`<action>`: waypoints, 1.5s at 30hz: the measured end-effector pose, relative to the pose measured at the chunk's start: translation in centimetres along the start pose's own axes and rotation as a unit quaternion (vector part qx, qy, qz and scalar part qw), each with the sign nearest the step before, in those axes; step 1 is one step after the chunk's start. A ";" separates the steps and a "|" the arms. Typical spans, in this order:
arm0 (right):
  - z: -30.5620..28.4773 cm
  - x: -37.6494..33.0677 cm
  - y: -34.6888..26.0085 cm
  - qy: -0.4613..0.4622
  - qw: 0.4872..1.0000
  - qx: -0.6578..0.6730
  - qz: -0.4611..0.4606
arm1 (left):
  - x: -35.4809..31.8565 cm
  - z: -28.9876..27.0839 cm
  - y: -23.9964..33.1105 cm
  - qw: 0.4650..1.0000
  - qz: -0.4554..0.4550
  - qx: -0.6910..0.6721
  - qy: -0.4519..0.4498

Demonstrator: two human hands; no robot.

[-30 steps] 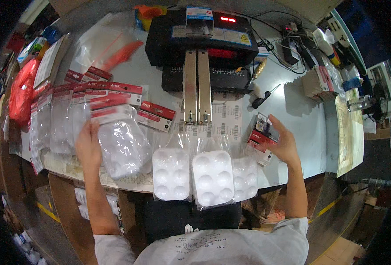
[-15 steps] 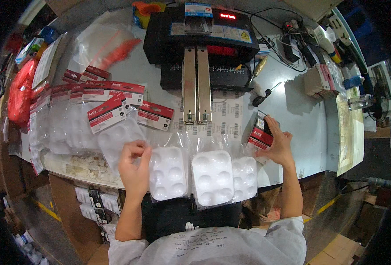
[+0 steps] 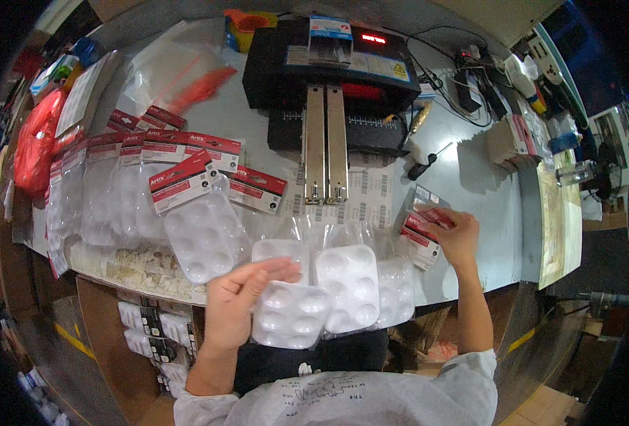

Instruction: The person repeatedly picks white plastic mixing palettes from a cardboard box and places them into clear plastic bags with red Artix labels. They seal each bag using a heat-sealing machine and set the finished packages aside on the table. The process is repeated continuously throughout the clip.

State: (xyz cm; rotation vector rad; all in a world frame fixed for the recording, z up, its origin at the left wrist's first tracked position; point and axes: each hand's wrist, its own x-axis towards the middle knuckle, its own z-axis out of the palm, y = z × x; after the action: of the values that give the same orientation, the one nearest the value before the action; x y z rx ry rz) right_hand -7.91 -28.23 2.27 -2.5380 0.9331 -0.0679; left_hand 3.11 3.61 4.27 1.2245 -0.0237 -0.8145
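My left hand, its fingers stretched out, hovers over or rests on the leftmost white plastic paint palettes in clear bags at the table's front edge. Below its fingers a tilted palette overlaps another palette. To the right lies a bagged palette, with one more palette partly under it. My right hand pinches a red-and-black header card over a small stack of header cards. Its fingertips are slightly blurred.
A black machine with two metal bars stands at the back. Bagged palettes with red header cards overlap at left. A screwdriver lies at right, near a card stack and cables. A red bag sits far left.
My left hand has moved right and opened over the left palettes, where one now lies tilted across another. My right hand has shifted from the card stack's side to pinching a card at its top.
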 end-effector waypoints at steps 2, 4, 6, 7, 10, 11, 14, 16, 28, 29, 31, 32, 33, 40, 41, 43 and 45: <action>-2.1 -1.6 -3.1 -0.044 0.960 0.273 0.041 | 0.1 0.9 -0.3 0.999 -0.031 0.021 -0.038; -2.9 -3.7 -6.4 -0.125 0.912 0.384 -0.078 | 0.2 1.8 -0.5 0.994 -0.044 0.042 -0.086; -2.2 -4.0 -9.3 -0.195 0.915 0.290 -0.200 | 0.3 2.2 -0.6 0.991 -0.046 0.097 -0.083; -1.9 -3.8 -10.2 -0.184 0.922 0.272 -0.204 | 0.3 2.4 -0.7 0.988 -0.043 0.121 -0.083; -1.0 -3.4 -11.9 -0.217 0.932 0.221 -0.191 | 0.3 2.2 -1.0 0.989 0.003 0.135 -0.064; -0.8 -3.4 -12.2 -0.225 0.930 0.230 -0.176 | 0.2 2.2 -1.2 0.988 0.010 0.145 -0.050; -0.8 -3.1 -12.3 -0.244 0.922 0.240 -0.181 | 0.2 2.0 -1.4 0.984 0.021 0.174 -0.033; -0.9 -3.1 -12.2 -0.263 0.918 0.230 -0.185 | 0.2 1.9 -1.4 0.979 0.026 0.200 -0.035; 0.3 -3.4 -8.3 -0.378 0.846 0.375 0.024 | 0.7 1.3 -2.6 0.982 0.108 0.124 0.097; 0.5 -3.7 -8.0 -0.379 0.824 0.420 0.030 | 0.8 1.2 -2.9 0.982 0.106 0.124 0.100; 1.0 -4.0 -7.6 -0.373 0.815 0.439 0.061 | 1.1 1.0 -3.3 0.980 0.099 0.135 0.103; 1.3 -4.0 -7.6 -0.367 0.807 0.459 0.062 | 1.4 0.9 -3.5 0.979 0.093 0.147 0.104; 1.7 -3.9 -7.6 -0.376 0.803 0.452 0.094 | 1.7 0.8 -3.5 0.979 0.090 0.160 0.093; 5.2 0.4 -8.7 -0.304 0.793 0.509 0.138 | 7.8 0.5 -4.0 0.890 0.142 0.409 0.144; 5.6 1.0 -8.8 -0.289 0.789 0.524 0.140 | 8.6 0.5 -4.1 0.900 0.124 0.390 0.149; 6.2 1.6 -8.9 -0.266 0.788 0.538 0.135 | 9.7 0.4 -4.3 0.918 0.088 0.353 0.156; 6.5 1.7 -8.9 -0.260 0.789 0.537 0.145 | 10.0 0.4 -4.4 0.927 0.065 0.339 0.145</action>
State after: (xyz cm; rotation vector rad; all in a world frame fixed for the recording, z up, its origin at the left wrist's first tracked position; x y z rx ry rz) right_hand 0.07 -20.76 -0.11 -1.2305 0.7178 0.1509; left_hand 7.77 -2.77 -3.21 1.9680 -0.1536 -0.5069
